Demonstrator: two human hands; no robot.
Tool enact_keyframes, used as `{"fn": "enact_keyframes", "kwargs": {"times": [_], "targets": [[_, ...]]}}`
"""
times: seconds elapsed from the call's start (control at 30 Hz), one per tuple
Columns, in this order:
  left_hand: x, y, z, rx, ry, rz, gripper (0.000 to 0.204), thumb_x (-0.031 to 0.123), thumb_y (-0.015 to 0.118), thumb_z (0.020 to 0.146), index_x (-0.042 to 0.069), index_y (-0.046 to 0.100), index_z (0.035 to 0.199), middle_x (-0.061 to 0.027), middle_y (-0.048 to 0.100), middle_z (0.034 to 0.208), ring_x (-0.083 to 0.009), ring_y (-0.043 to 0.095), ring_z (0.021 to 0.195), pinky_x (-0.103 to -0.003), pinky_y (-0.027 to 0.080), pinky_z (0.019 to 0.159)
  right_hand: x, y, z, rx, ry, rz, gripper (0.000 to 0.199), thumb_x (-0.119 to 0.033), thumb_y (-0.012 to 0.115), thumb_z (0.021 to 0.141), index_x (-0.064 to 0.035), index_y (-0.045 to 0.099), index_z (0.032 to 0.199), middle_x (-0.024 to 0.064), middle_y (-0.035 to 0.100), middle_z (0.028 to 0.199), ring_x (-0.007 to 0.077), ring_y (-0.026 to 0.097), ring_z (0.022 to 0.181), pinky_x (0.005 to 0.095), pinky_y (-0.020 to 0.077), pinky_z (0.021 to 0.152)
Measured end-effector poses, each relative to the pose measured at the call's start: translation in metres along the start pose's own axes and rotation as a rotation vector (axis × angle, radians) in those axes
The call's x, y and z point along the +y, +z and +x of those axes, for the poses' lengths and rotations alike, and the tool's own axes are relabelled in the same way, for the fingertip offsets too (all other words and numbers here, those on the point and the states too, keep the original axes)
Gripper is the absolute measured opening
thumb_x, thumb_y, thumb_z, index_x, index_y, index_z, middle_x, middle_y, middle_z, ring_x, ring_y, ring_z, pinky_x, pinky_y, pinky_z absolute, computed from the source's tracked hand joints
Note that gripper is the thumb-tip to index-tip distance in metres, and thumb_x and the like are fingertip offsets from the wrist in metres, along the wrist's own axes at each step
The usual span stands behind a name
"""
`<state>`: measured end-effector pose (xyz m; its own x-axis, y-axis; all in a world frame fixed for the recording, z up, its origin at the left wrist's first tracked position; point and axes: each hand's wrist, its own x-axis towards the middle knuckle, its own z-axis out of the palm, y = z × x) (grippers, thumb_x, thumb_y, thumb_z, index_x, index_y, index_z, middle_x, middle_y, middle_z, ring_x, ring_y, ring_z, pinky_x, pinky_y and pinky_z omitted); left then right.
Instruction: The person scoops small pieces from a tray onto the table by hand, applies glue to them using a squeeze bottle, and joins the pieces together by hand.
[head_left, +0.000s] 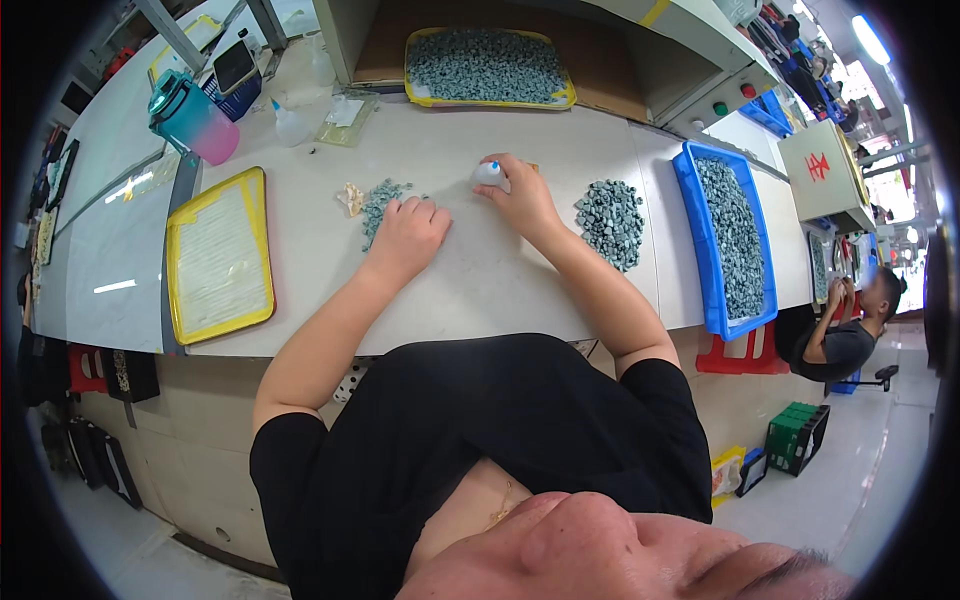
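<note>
Grey-green parts: two loose heaps (pixel 384 203), two filled trays (pixel 486 66).

Small white bottle (pixel 489 173) half under fingers (pixel 505 170)

grey-green pieces (pixel 383 203), yellow-rimmed tray (pixel 219 256), blue bin (pixel 700 250)

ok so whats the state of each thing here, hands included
left hand: palm down, fingers on a small pile of grey pieces
right hand: gripping a small white bottle
blue bin: full of grey pieces
yellow tray: flat on the table
far tray: heaped with grey pieces
</note>
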<state>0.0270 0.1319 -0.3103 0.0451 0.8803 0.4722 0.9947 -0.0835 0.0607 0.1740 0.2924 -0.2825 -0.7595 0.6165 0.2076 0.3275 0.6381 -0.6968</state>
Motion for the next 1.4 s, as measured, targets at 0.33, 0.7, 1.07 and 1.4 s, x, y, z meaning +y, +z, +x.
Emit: {"fn": "enact_keyframes", "kwargs": {"times": [0.33, 0.7, 1.07, 1.4], "targets": [[-0.005, -0.015, 0.018, 0.031, -0.055, -0.299, 0.015, 0.012, 0.066, 0.083, 0.004, 0.054, 0.077, -0.0097, 0.053, 0.075, -0.029, 0.057, 0.072, -0.039, 0.046, 0.067, -0.006, -0.014, -0.038, 0.001, 0.001, 0.08, 0.041, -0.018, 0.077, 0.078, 0.0005, 0.06, 0.11, 0.0186, 0.065, 0.095, 0.0301, 0.063, 0.076, 0.0359, 0.0501, 0.07], [-0.006, -0.016, 0.02, 0.384, -0.249, -0.349, 0.014, 0.012, 0.061, 0.091, 0.001, 0.055, 0.086, -0.012, 0.054, 0.078, -0.0276, 0.056, 0.072, -0.036, 0.044, 0.059, 0.003, -0.013, -0.05, 0.007, 0.093, 0.282, 0.038, -0.016, 0.077, 0.079, -0.0001, 0.06, 0.109, 0.014, 0.065, 0.095, 0.0222, 0.061, 0.077, 0.0323, 0.0502, 0.072], [-0.013, -0.034, 0.049, 0.298, -1.256, -2.268, 0.022, 0.017, 0.053, 0.099, -0.004, 0.05, 0.104, -0.0042, 0.048, 0.084, -0.0112, 0.044, 0.066, -0.025, 0.041, 0.056, 0.009, -0.017, -0.051, -0.005, 0.121, 0.298, 0.039, -0.019, 0.074, 0.083, 0.0007, 0.056, 0.111, 0.0153, 0.065, 0.094, 0.0241, 0.063, 0.081, 0.0334, 0.0502, 0.074], [-0.02, -0.007, 0.023, 0.096, -0.939, -3.024, 0.02, 0.02, 0.048, 0.101, 0.0, 0.048, 0.102, -0.0007, 0.042, 0.075, -0.0074, 0.04, 0.059, -0.018, 0.033, 0.044, -0.001, -0.006, -0.059, -0.06, 0.113, 0.395, 0.039, -0.024, 0.067, 0.09, -0.0008, 0.045, 0.112, 0.0199, 0.065, 0.097, 0.0302, 0.065, 0.089, 0.0377, 0.0501, 0.076]]}}
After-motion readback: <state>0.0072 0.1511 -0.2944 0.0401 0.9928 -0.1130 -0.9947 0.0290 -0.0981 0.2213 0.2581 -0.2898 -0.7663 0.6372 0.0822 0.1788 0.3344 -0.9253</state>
